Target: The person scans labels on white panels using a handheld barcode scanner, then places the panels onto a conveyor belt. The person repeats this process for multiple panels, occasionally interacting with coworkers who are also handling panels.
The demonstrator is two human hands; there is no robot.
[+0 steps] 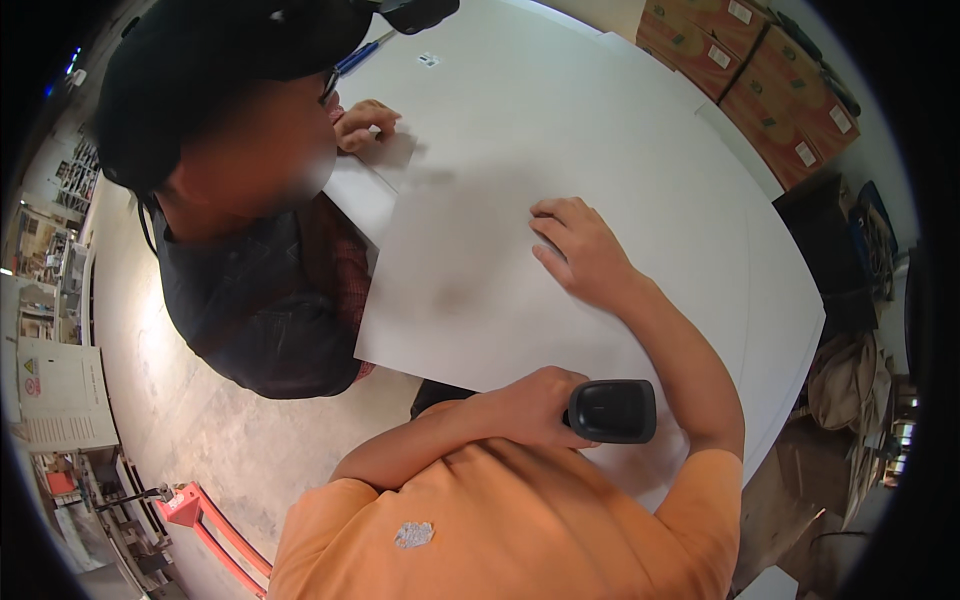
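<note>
- Grip of the left hand [538,404]: closed on a black handheld device [612,411], whose blocky end juts out just right of it, against the near part of a white sheet [460,250]
- Right hand [583,250]: farther off, resting on the white sheet, fingers relaxed and slightly apart
- Co-worker's hand [367,126]: far left, loosely curled
- Brown boxes [775,100]: stacked far right

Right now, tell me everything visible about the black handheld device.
The black handheld device looks like hard plastic, its broad head rounded at the corners, with a darker inset face. The left hand grips it beside that head, hiding most of the rest. It is near the orange shirt, seen against the white surface; whether it is on is unclear.
</note>
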